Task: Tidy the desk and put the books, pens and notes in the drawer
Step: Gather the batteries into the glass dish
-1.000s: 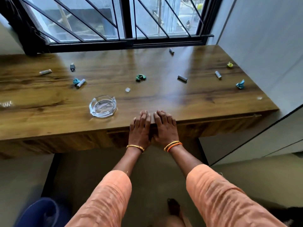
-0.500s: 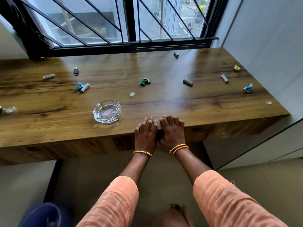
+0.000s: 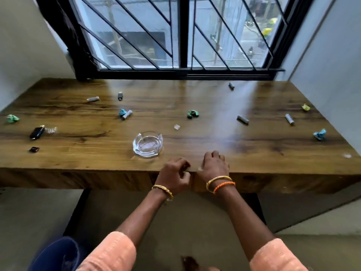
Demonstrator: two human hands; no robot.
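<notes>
While both hands sit at the desk (image 3: 195, 106) front edge, just right of the ashtray (image 3: 147, 144), the left hand (image 3: 174, 175) curls empty, the right hand (image 3: 214, 165) rests loosely curled, grasping nothing; the drawer (image 3: 254, 180) looks closed below; no books or pens show; grip its lip evenly.

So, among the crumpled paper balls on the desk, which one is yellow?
The yellow paper ball lies at the far right of the desk, close to the wall. The other crumpled balls are blue or green, such as the light blue one nearer the front edge.
</notes>
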